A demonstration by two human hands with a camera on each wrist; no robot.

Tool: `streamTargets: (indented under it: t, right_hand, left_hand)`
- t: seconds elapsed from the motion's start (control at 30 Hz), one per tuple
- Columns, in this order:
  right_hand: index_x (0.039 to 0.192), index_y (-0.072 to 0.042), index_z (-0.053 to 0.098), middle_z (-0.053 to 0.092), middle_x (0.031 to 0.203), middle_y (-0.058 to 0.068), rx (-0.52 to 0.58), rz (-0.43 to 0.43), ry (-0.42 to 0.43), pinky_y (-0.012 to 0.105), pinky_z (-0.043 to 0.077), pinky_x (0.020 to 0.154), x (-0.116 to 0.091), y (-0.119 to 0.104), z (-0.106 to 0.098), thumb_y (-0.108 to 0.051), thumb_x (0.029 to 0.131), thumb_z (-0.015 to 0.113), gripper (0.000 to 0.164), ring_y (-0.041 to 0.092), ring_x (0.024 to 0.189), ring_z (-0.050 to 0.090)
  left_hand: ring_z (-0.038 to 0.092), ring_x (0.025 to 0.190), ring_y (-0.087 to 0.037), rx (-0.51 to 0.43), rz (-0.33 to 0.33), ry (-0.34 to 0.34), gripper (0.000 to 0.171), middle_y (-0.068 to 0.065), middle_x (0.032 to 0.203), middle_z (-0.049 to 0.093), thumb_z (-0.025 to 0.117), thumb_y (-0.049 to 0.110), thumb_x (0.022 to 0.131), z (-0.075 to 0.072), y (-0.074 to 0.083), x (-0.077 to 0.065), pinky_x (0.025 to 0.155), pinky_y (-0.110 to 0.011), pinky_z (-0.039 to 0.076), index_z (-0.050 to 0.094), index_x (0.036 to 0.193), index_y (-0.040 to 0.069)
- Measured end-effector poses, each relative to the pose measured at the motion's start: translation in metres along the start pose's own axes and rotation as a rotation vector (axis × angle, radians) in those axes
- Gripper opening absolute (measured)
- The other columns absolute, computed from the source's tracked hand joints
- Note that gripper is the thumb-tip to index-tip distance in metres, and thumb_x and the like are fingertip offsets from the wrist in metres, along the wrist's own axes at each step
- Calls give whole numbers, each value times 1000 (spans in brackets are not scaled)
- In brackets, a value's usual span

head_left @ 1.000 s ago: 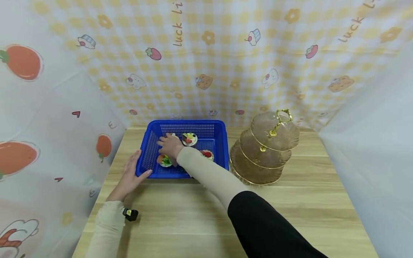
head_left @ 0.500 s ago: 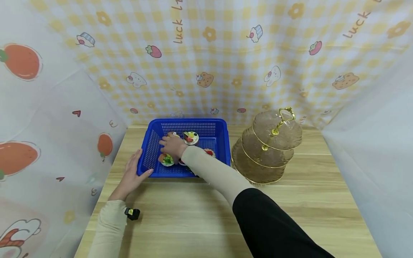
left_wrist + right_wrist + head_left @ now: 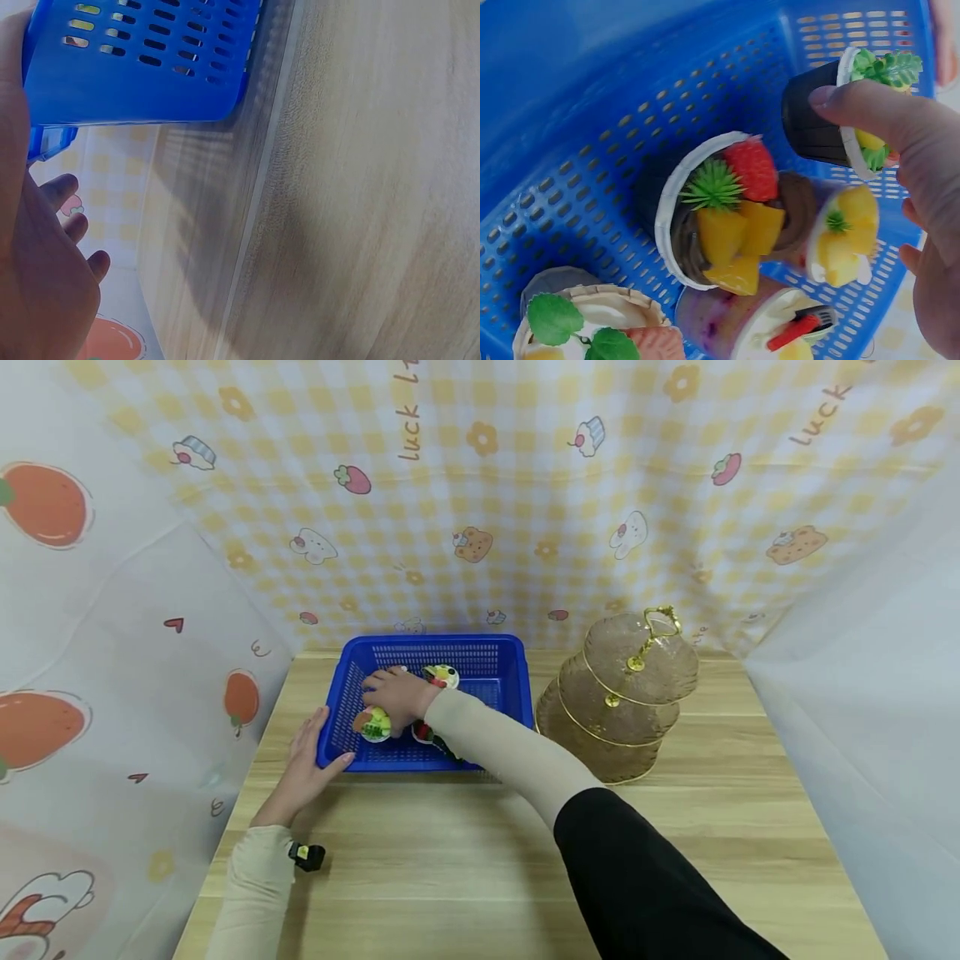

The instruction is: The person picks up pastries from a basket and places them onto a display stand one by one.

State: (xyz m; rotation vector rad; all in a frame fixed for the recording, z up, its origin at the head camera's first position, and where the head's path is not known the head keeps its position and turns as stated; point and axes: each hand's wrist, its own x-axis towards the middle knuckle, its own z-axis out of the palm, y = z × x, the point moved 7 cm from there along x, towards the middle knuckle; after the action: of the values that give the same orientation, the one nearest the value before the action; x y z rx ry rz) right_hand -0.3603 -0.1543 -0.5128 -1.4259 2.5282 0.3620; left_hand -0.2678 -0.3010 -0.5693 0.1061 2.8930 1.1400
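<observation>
Inside the blue basket (image 3: 502, 668), my right hand (image 3: 397, 693) holds a small toy cupcake (image 3: 814, 124) in a dark cup, topped with green leaves. The thumb lies against the cup's side; part of the far-side grip is hidden. Just beside those fingers is a cup with yellow fruit (image 3: 851, 232). A chocolate cupcake (image 3: 739, 232) with orange pieces and a red berry lies close by. My left hand (image 3: 300, 768) rests on the basket's front left corner, thumb along the front, fingers spread by the left wall.
To the basket's right stands a three-tier amber cake stand (image 3: 615, 702) with a gold handle. A mint-leaf dessert (image 3: 592, 330) and a purple-sided cup (image 3: 720, 322) are also in the basket. A patterned cloth (image 3: 480, 510) hangs behind the wooden table (image 3: 420, 877).
My right hand has shifted slightly left, and the leafy cupcake has moved left and away from me with it. The left hand keeps its place on the basket.
</observation>
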Motion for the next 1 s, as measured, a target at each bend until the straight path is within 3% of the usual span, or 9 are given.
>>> streamTargets:
  t: [0.17,0.37,0.53,0.77,1.0]
  right_hand:
    - [146,-23,44,30,161,-2,141,-22,64,41,26,124,-8,3,-11,-51,81,74,77,20,151,25]
    - [134,-19,54,36,158,1,250,-42,116,40,28,123,-34,4,-22,-48,80,75,65,21,147,31]
    - [129,-18,58,36,157,4,331,-25,159,43,34,119,-62,8,-23,-49,79,77,62,23,149,29]
    - [127,-16,62,38,156,5,498,31,310,40,39,116,-104,21,-23,-50,76,80,64,23,146,33]
    - [125,-19,63,40,153,1,660,151,453,44,45,110,-163,32,-5,-57,74,80,66,21,144,35]
  left_hand:
    - [2,151,-50,-19,6,9,95,-14,168,5,69,37,91,0,0,0,109,-81,12,5,161,25]
    - [1,151,-51,-30,5,15,96,-13,168,4,69,38,91,-1,1,0,109,-81,10,5,161,26]
    - [2,150,-52,-24,14,19,96,-17,168,5,69,39,91,-2,2,-1,107,-82,11,5,161,24]
    - [0,151,-51,-26,23,26,97,-18,168,4,69,38,91,-4,1,1,110,-80,7,4,161,23]
    - [-2,151,-50,-21,17,0,98,-17,168,2,68,40,91,-1,-1,1,109,-81,8,2,161,24]
